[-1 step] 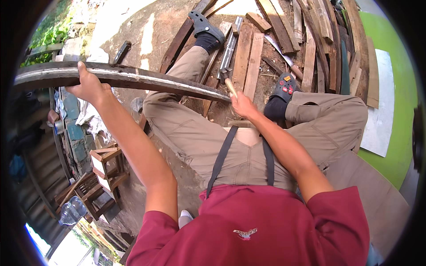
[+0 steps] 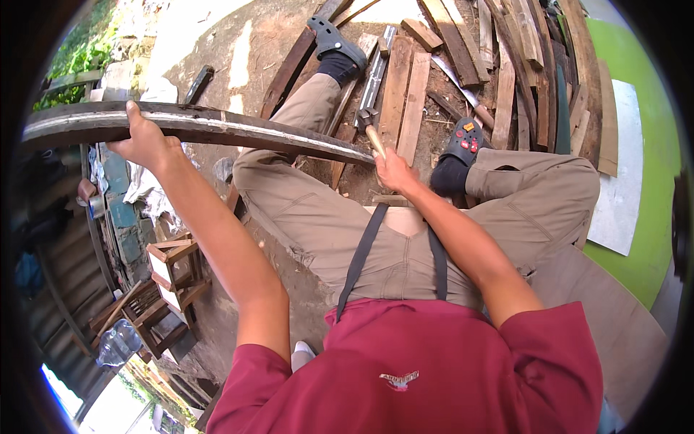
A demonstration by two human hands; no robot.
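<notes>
A seated person in a maroon shirt (image 2: 426, 376) and khaki trousers (image 2: 347, 224) works over a dirt yard littered with scrap timber (image 2: 463, 65), which spreads across the far right of the scene beside a green panel (image 2: 650, 188) at the right edge.

A long, dark, weathered plank (image 2: 217, 129) with a pale strip along its edge runs from the far left across the person's left knee towards the middle of the scene, held raised above the ground. The left hand (image 2: 144, 141) grips this plank near its left part, fingers wrapped over the top edge and closed on the wood.

To the near left, below the outstretched left arm, stand small wooden stools or crates (image 2: 170, 271), with a clear plastic bottle (image 2: 119, 343) lying nearer still.

Both feet rest among the planks on the far side: the left foot in a grey clog (image 2: 336, 40) with a dark sock, the right in a grey clog with red studs (image 2: 463, 141).

The right hand (image 2: 396, 173) is closed in a fist around the wooden handle of a hammer (image 2: 370, 126), just beyond the plank's right end. The hammer's metal head points away from the person and sits close above that end of the plank; whether it touches the wood cannot be told.
</notes>
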